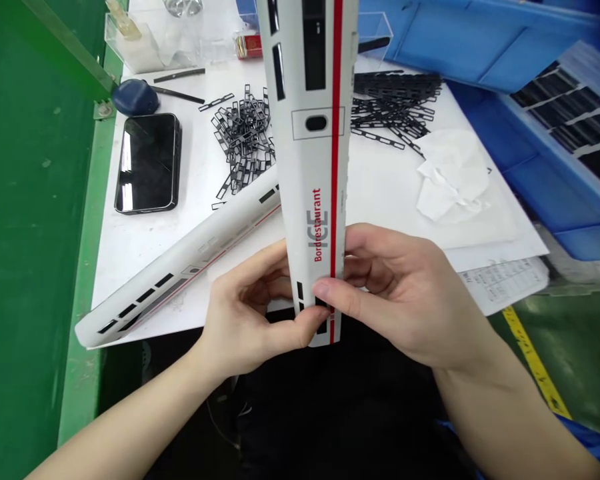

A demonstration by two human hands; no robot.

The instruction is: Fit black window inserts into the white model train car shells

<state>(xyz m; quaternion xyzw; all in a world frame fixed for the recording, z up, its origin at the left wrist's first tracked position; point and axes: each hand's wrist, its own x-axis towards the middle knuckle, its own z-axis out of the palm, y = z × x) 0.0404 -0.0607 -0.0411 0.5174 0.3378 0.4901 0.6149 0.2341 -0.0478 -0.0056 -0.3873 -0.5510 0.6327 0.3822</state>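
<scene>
Between my two hands is a long white model train car body (310, 160) with a red stripe, dark windows and "ICE Bordrestaurant" lettering. Its near end points toward me and its far end runs out of the top of the view. My left hand (253, 310) grips the near end from the left, thumb across the windows. My right hand (395, 287) holds the same end from the right, thumb on the face by the stripe; the fingers behind are partly hidden. A second white train car body (180, 267) lies slantwise on the table to the left.
On the white table (380, 193) lie piles of small black frames (245, 133) and longer black strips (395, 100). A black phone-like device (149, 163) and dark blue round object (135, 97) are left. White tissue (453, 177) and blue bins (460, 40) are right.
</scene>
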